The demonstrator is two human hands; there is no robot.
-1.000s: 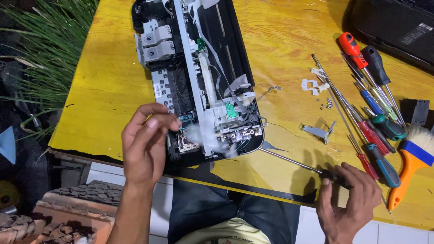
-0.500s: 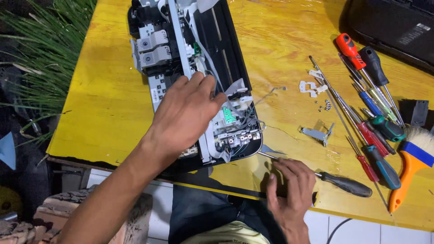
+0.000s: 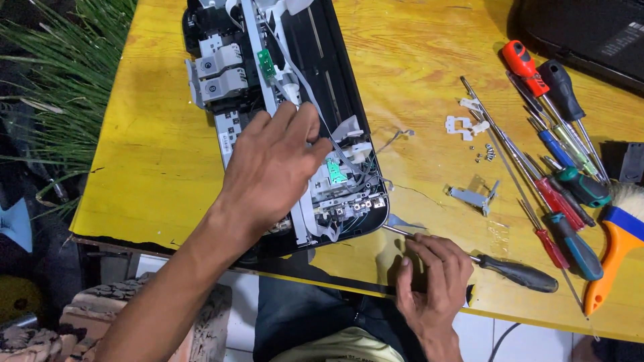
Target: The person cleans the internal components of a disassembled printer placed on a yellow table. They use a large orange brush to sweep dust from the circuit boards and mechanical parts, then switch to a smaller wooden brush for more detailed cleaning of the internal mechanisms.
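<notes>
An opened printer chassis (image 3: 282,80), black with white and grey inner parts, lies on the yellow wooden table (image 3: 416,60). My left hand (image 3: 272,167) rests flat on its near end, fingers spread over the white mechanism next to a small green circuit board (image 3: 335,171). My right hand (image 3: 433,275) lies at the table's front edge, its fingers on the metal shaft of a black-handled screwdriver (image 3: 516,273) that lies on the table with its tip toward the printer.
Several screwdrivers with red, blue, green and black handles (image 3: 557,167) lie at the right. An orange-handled brush (image 3: 614,248), a small metal bracket (image 3: 473,196), white plastic clips (image 3: 463,124) and screws are nearby. A black device (image 3: 590,33) sits far right. Grass (image 3: 47,87) borders the left.
My left hand moved from the printer's near corner up onto its mechanism. My right hand shifted left along the screwdriver from the handle end to the shaft.
</notes>
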